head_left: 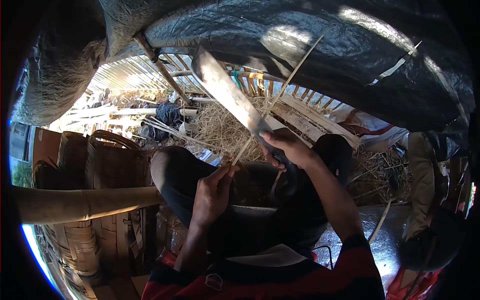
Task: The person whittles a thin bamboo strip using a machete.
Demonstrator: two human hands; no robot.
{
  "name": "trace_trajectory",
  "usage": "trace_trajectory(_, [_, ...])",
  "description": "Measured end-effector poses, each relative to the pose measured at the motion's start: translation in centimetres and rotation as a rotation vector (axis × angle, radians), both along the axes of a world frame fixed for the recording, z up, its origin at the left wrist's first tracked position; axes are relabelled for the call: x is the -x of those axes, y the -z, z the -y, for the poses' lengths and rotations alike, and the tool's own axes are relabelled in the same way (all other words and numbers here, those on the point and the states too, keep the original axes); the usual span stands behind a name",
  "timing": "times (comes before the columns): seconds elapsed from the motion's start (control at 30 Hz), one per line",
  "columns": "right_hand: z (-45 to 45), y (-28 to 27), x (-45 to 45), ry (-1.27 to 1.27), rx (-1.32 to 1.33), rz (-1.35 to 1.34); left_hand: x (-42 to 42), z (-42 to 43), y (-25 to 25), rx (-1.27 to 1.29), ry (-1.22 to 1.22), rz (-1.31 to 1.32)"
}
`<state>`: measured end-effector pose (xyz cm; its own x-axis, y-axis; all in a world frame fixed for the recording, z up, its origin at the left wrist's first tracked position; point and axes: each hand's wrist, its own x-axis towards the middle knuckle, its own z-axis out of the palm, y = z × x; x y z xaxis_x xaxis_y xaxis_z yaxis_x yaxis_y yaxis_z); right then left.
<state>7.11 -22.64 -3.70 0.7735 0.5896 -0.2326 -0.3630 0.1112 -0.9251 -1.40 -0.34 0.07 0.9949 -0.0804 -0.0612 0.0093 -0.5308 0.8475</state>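
My right hand (287, 148) is closed round the dark handle of a large broad-bladed knife (230, 97), whose blade slants up and to the left. A long thin bamboo strip (298, 66) runs from the upper right, passes at the blade near the handle and comes down to my left hand (215, 191). The fingers of my left hand pinch the strip's lower end, above my lap. Whether the blade touches the strip is hard to tell.
A thick bamboo pole (90, 204) juts in from the left, above woven baskets (80, 245). Beyond my knees lie a heap of shavings (217, 125) and wooden planks (320, 117). Dark plastic sheeting (350, 55) hangs overhead.
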Motion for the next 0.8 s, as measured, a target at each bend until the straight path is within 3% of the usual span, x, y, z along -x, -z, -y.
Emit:
trace_trajectory(0.1, [0.0,-0.2,0.0,-0.081,0.127,0.099,-0.1,0.0,0.2,-0.031,-0.01,-0.041])
trace_trajectory(0.27, [0.3,0.6,-0.6,0.054,-0.035,-0.032,0.1,0.0,-0.2,-0.041,-0.003,0.054])
trace_trajectory(0.37, [-0.2,0.1,0.2,-0.015,0.069,0.056,0.1,0.1,0.0,-0.017,-0.048,-0.016])
trace_trajectory(0.8, [-0.7,0.6,0.2,-0.069,0.058,0.07,-0.2,0.6,-0.5,0.001,-0.018,-0.049])
